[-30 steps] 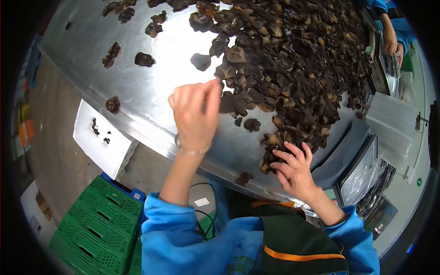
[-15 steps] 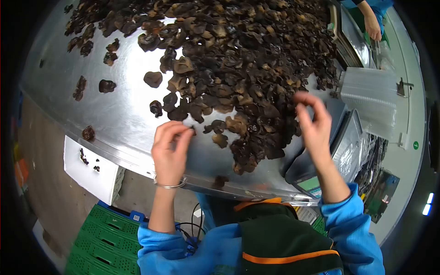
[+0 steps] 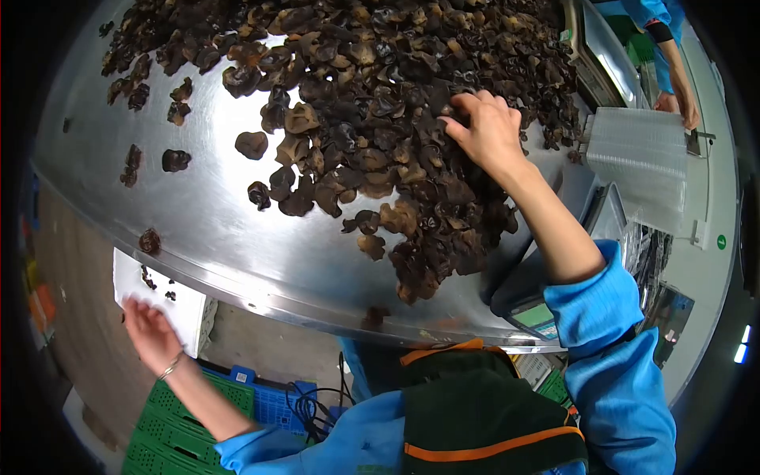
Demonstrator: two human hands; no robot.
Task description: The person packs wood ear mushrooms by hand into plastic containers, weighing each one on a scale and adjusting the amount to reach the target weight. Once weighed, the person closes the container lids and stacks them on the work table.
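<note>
Glossy, wrinkled, dark-brown mushrooms [image 3: 372, 158] lie heaped beneath and around the right hand [image 3: 487, 131], fingers bent; whether it grips any, I cannot tell. By the loosely spread left hand [image 3: 153, 336], a white box [image 3: 187, 305] holds dark scraps [image 3: 148, 277].

Blue sleeves [image 3: 592, 305], orange-trimmed dark apron [image 3: 483, 408] — silvery bangle [image 3: 171, 366]

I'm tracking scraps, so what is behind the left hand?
The white box, small dark bits on it, and some floor; whatever the left hand covers can't be seen.
</note>
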